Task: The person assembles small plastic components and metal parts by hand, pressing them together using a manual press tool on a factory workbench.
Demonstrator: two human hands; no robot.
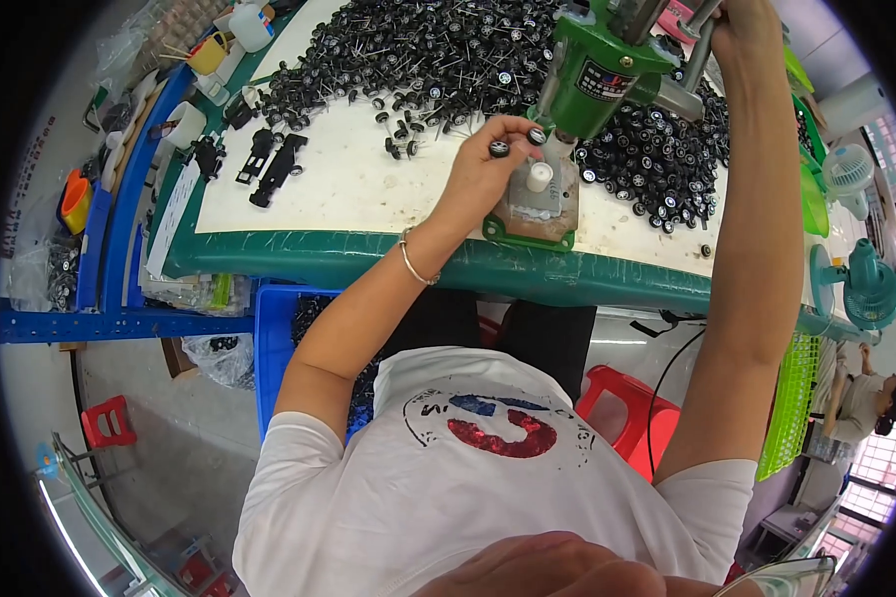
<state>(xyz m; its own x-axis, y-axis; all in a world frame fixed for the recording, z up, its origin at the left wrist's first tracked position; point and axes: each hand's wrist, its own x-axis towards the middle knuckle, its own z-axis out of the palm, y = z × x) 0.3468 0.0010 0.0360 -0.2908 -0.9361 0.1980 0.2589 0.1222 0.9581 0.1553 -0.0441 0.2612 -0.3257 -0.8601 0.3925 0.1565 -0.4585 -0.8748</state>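
At the green hand press (589, 88), my left hand (476, 181) pinches an axle with small black toy wheels (499, 149) at its ends. The wheels sit just above and left of a white round post (539, 177) on the press base (558, 211). My right hand (745, 38) is raised at the top right, its fingers wrapped round the press lever (700, 58). A heap of wheels on thin metal axles (418, 60) lies behind my left hand. Loose black wheels (652, 159) are piled right of the press.
Black toy car chassis pieces (281, 169) lie on the left of the white table top (338, 204). A blue bin (269, 333) stands below the green edge. A red stool (622, 418) and a teal fan (866, 286) are right; a person (856, 403) is farther off.
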